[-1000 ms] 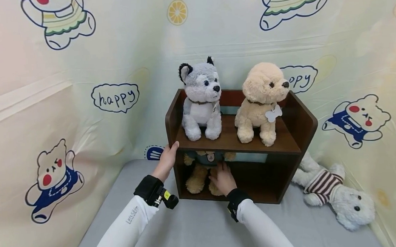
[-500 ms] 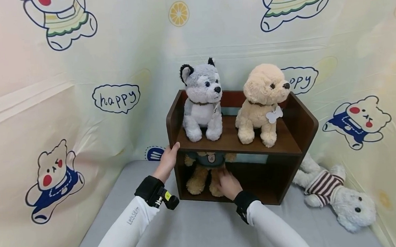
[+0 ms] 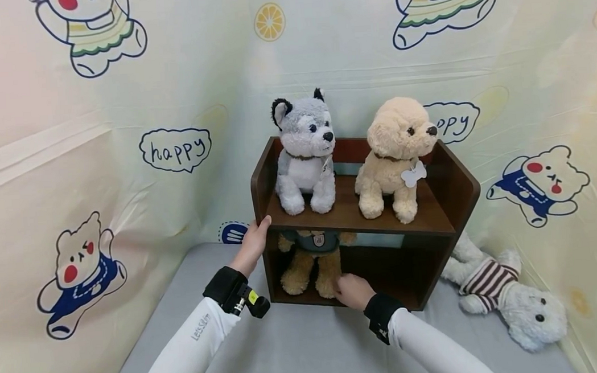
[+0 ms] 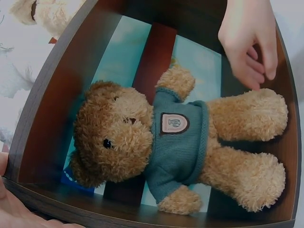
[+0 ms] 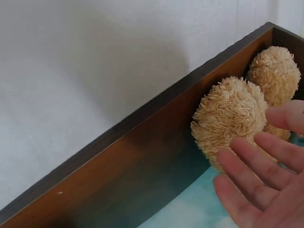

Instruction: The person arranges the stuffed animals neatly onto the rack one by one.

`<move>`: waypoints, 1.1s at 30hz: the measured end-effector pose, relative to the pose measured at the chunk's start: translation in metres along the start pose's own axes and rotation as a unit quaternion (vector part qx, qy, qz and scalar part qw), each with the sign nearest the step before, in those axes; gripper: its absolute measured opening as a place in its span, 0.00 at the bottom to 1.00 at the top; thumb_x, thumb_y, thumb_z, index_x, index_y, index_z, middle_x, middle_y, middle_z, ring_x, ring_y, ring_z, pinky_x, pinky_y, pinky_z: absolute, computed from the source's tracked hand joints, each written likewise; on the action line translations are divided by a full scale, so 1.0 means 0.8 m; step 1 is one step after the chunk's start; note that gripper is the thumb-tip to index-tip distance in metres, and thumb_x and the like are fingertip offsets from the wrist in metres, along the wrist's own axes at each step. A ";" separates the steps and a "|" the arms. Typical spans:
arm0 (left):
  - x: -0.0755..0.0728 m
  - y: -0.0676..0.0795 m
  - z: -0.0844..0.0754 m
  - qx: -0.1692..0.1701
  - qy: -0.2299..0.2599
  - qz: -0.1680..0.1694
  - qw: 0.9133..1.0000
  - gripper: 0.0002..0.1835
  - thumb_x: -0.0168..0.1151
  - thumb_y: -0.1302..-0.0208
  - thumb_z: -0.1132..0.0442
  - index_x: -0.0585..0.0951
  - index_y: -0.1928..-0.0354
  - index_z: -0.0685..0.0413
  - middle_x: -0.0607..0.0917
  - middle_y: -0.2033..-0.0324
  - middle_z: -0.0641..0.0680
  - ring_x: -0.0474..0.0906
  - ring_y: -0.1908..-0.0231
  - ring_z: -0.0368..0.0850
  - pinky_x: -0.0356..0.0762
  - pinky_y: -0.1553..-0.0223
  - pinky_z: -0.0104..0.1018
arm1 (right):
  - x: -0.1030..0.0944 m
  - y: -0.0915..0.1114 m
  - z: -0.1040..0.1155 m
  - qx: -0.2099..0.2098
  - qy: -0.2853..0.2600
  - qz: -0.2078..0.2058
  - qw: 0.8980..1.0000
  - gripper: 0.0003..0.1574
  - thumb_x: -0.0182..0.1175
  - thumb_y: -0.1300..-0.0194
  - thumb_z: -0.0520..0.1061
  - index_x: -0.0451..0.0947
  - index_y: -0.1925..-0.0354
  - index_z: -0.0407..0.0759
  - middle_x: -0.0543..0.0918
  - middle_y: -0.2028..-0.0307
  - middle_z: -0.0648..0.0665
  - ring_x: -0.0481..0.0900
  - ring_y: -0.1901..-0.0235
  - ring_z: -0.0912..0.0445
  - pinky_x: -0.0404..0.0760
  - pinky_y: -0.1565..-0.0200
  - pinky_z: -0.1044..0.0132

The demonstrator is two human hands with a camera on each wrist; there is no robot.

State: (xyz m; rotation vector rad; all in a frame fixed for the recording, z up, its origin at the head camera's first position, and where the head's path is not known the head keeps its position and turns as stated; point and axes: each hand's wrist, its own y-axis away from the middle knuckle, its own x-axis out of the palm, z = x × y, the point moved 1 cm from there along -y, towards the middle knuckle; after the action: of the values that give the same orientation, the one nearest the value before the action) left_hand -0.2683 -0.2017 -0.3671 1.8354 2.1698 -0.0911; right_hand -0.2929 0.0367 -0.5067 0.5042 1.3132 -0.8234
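A wooden two-tier shelf stands on a grey surface. My left hand grips its left side panel, thumb at the front edge. On the lower tier sits a brown teddy bear in a green knitted sweater with a badge; in the head view the upper board hides its head. My right hand is beside the bear's foot, fingers loosely extended; whether they touch the fur I cannot tell. Above, a grey husky plush and a cream puppy plush with a bone-shaped tag sit on the upper tier.
A white plush in a striped shirt lies on its side right of the shelf. Patterned cloth hangs behind and at both sides. The grey surface extends in front of the shelf.
My right hand has drawn down and to the right, from the bear's thigh to beside its foot. The left hand stays on the side panel, and the bear looks unmoved.
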 end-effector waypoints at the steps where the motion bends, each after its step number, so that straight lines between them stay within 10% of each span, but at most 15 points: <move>1: 0.000 0.000 0.000 0.000 -0.001 -0.001 1.000 0.34 0.35 0.30 0.44 0.49 0.32 0.62 0.53 0.33 0.65 0.49 0.34 0.60 0.48 0.37 0.57 | -0.002 0.003 0.000 -0.004 0.003 0.006 1.000 0.11 0.59 0.42 0.38 0.70 0.79 0.42 0.65 0.84 0.50 0.62 0.84 0.62 0.63 0.80 0.69; 33: 0.000 0.000 -0.001 0.006 0.005 0.008 1.000 0.35 0.34 0.30 0.44 0.46 0.31 0.61 0.51 0.33 0.65 0.47 0.34 0.61 0.47 0.37 0.57 | -0.049 0.106 -0.057 0.024 0.019 0.077 0.997 0.11 0.67 0.51 0.40 0.78 0.68 0.37 0.80 0.74 0.45 0.76 0.76 0.57 0.76 0.73 0.65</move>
State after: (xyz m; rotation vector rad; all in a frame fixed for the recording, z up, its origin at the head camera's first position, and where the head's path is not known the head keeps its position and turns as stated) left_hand -0.2684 -0.2015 -0.3666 1.8630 2.1664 -0.0916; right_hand -0.2582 0.1332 -0.4889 0.6530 1.2751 -0.7221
